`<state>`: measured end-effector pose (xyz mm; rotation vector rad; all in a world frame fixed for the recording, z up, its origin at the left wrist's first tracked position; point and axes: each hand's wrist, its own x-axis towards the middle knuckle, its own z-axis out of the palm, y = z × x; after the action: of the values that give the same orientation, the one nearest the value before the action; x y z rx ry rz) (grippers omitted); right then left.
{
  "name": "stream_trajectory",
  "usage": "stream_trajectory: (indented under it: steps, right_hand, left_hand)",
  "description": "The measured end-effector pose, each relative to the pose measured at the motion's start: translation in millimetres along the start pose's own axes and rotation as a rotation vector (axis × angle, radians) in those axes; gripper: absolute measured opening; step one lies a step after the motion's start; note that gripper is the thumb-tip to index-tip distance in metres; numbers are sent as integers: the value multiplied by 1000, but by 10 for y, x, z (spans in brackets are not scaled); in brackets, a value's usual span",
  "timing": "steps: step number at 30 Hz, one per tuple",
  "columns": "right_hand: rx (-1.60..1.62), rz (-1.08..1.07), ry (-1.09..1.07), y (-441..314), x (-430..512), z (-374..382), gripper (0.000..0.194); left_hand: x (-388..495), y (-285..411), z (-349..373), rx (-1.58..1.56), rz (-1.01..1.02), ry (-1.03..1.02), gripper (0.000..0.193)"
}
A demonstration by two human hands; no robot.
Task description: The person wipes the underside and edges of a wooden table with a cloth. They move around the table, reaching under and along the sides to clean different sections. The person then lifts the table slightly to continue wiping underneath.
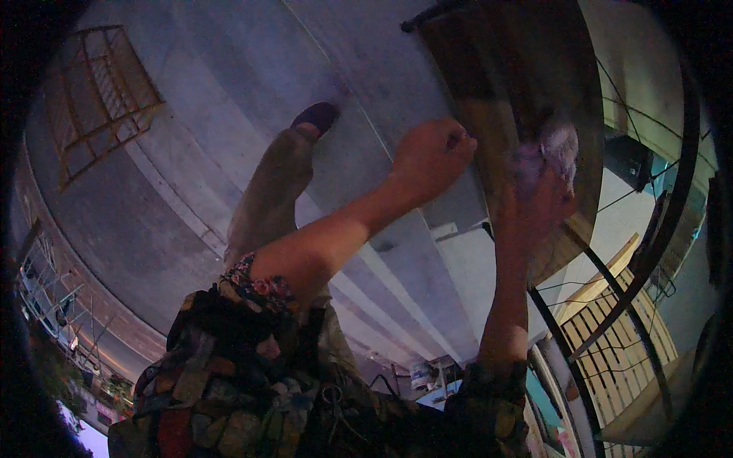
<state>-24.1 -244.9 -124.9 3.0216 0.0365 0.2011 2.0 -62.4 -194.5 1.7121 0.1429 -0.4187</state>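
My left hand (436, 156) is curled into a loose fist beside the edge of a dark brown wooden board or tabletop (498, 123). Nothing shows plainly in this fist. Over the same brown surface, my right hand (541, 197) is blurred, its fingers around a crumpled whitish, purple-tinged cloth or similar soft thing (560, 150). Its exact kind cannot be told. Part of the surface beneath lies hidden by the hand and the soft thing.
A yellowish metal rack (109, 106) stands on the paved ground at upper left. My shoe (316, 117) is ahead. Black metal bars (621, 309) and a slatted wooden piece (621, 338) are at right. A white bucket (422, 376) stands near the bottom.
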Motion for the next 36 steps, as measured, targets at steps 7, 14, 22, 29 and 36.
stream_trajectory:
  steps: [7,14,22,29,36]
  right_hand:
    - [-13,-170,120,-833,962,334,65]
    - [-115,-111,145,-657,637,483,65]
    - [-237,66,29,497,-1026,126,66]
    - [829,908,-234,782,-2443,-113,59]
    - [2228,1293,-192,661,-2267,-18,62]
  left_hand:
    - [-63,6,40,-25,-79,76,28]
    - [-102,-151,66,-18,20,79,29]
    - [-166,-253,207,-138,-11,10,28]
    - [-238,-355,346,-80,69,-63,23]
    - [-532,-251,658,-127,-135,-346,36]
